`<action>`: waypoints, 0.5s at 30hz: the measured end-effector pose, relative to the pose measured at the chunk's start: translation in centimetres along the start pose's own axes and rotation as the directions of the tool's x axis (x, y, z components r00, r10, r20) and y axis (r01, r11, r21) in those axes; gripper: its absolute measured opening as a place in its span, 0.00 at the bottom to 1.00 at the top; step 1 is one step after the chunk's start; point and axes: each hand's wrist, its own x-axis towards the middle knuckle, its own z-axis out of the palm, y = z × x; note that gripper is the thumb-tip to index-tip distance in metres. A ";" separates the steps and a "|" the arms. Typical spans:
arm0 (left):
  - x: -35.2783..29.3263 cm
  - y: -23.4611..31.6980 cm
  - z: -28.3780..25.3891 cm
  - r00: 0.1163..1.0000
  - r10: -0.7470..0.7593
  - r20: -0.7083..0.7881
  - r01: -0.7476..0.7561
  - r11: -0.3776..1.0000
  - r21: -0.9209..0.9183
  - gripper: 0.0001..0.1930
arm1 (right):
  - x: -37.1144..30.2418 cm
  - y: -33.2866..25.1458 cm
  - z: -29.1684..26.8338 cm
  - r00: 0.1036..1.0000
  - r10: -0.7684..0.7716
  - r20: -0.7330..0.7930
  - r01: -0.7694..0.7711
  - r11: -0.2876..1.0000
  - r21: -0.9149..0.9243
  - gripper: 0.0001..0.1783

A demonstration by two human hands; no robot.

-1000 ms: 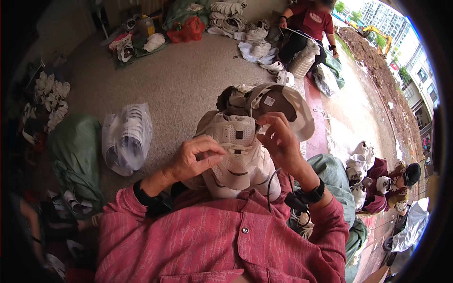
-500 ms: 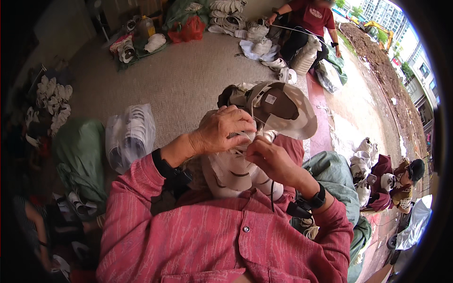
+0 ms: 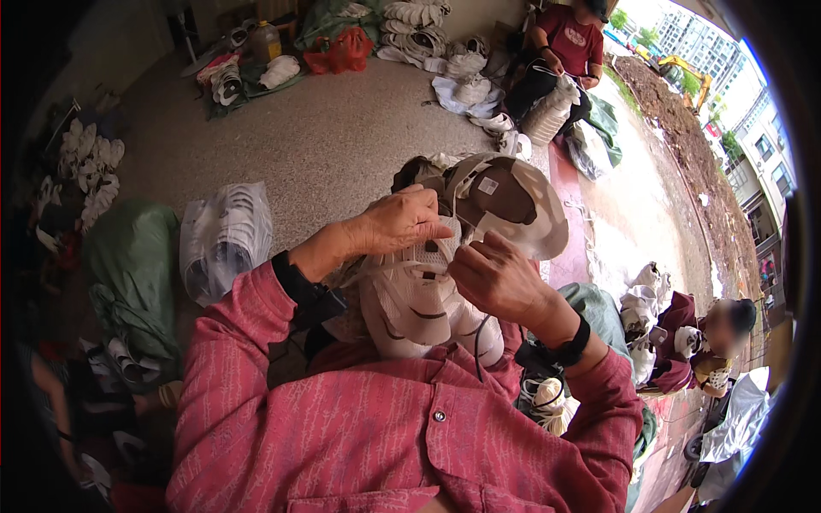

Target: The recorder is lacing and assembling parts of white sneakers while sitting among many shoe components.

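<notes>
Pinching what seems lace (image 3: 455, 208), left hand (image 3: 398, 221) and right hand (image 3: 503, 278) hang over a shoe upper (image 3: 419, 321); floor (image 3: 329, 145) spreads past its edge.

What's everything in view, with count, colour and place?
Shoe uppers: several, pale, under the hands
Brown-lined piece: one, beige, beyond the hands
Shoe parts: many, white, left, top, right
Clear bag: one, colourless, left floor
Sacks: at least two, green, left and right
Plastic bag: one, red, top
Excavator: one, yellow, top right
Co-workers: at least two, one in dark red, top and right
Sleeves: two, red, lower half
Left hand: one, bare, centre
Right hand: one, bare, centre
</notes>
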 end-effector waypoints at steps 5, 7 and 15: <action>0.7 0.3 -1.0 0.983 -0.085 0.164 0.102 0.989 -0.104 0.24 | -0.8 0.1 2.1 0.984 0.033 -0.172 -0.075 0.966 -0.247 0.09; 0.7 0.2 -1.6 0.966 -0.047 0.254 0.075 0.992 -0.101 0.23 | -1.1 -0.2 2.5 0.980 0.067 -0.189 -0.110 0.968 -0.227 0.09; 0.8 -1.5 -0.6 0.946 -0.313 0.079 0.204 0.389 -0.898 0.15 | -1.2 -0.5 2.4 0.962 0.162 -0.221 -0.129 0.979 0.157 0.12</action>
